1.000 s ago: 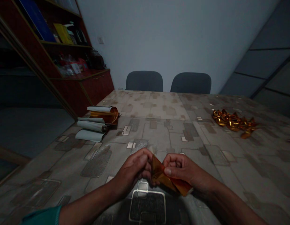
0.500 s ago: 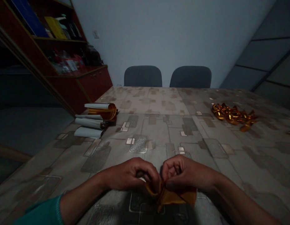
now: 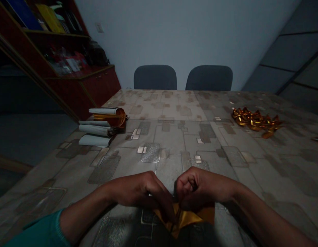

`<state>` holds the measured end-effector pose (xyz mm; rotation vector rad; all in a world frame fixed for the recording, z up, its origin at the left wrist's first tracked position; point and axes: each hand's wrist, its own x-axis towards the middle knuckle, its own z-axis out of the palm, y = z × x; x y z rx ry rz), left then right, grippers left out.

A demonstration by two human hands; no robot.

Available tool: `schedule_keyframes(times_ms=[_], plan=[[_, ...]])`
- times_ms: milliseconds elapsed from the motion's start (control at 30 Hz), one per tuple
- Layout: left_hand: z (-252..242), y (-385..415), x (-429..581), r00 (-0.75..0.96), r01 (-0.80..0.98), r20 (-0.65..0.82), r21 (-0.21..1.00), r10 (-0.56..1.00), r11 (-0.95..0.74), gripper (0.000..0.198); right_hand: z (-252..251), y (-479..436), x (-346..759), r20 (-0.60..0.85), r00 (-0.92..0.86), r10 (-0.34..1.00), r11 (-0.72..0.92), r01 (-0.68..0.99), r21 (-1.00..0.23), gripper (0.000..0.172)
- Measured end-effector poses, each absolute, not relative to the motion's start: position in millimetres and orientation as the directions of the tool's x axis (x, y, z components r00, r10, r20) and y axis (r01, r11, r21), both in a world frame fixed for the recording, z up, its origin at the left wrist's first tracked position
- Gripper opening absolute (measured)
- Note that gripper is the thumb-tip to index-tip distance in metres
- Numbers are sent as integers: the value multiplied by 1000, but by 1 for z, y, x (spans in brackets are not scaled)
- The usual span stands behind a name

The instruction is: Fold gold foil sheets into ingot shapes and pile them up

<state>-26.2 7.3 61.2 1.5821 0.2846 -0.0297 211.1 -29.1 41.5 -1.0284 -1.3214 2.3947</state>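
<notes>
A partly folded sheet of gold foil paper is between my hands, close to the table's near side. My left hand is closed on its left part, with the fingers pointing down onto the folds. On the right part, my right hand pinches the paper between thumb and curled fingers. A pointed corner of the paper hangs toward me. The fingers cover much of the upper folds.
Rolled or bent sheets of gold paper with pale backs lie at the table's left. Several shiny folded gold pieces are grouped at the right. Two grey chairs stand behind the patterned tablecloth; a red cabinet is at the back left.
The fingers of my left hand have moved down and lie flatter over the gold paper. More of its middle folds now show. My right hand keeps its pinch; the view has tilted slightly down.
</notes>
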Motion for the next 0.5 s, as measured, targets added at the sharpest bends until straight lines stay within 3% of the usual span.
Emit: schedule_keyframes(times_ms=[167,333,500], plan=[[64,1,-22,967,178,-155,979,203,-100,35,43,-31,207,-477,-712,515,-521,182,-834,8],[60,-7,-16,931,126,-66,981,358,-145,24,43,-29,210,-463,-676,573,-484,176,-857,10],[51,-5,-14,923,84,-3,977,384,-194,24,45,-29,210,-467,-697,545,-505,172,-846,10]])
